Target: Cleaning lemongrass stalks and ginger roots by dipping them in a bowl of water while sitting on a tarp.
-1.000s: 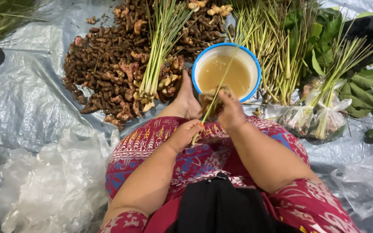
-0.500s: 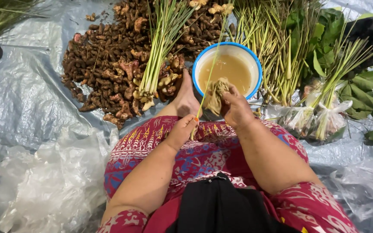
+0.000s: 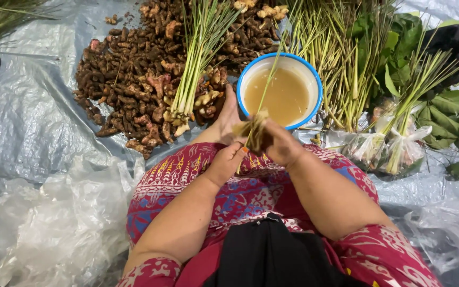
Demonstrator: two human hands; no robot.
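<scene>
Head view, looking down over a lap in red patterned cloth [image 3: 251,191].

Left hand [image 3: 228,162]: curled shut, fingers pinching the lower end of a thin lemongrass stalk [image 3: 265,90], just short of the blue-rimmed bowl [image 3: 314,79] and nearer the body than it.

Right hand [image 3: 281,146]: closed around the frayed, pale root end of the same stalk, thumb and fingers wrapped tight, knuckles just beneath the near rim of the bowl. Exact finger spacing hidden by the fibres.

Stalk itself: rising from both hands, slanting up across the bowl and over its cloudy brown water [image 3: 282,95], green tip reaching past the far rim.

A bare foot [image 3: 228,114] touching the left side of the bowl.

Left of the bowl: a bundle of lemongrass [image 3: 197,58] laid over a wide heap of brown rhizomes [image 3: 128,79], the bundle's pale bases pointing toward the lap.

Right of the bowl: more loose lemongrass stems [image 3: 341,58], then small bundles wrapped in clear plastic [image 3: 394,143], then broad green leaves [image 3: 452,106] well apart from the bowl.

Under everything: a grey plastic sheet [image 3: 33,122] spread on the ground, with crumpled clear plastic [image 3: 54,223] well to the left of the bowl and nearer the body.
</scene>
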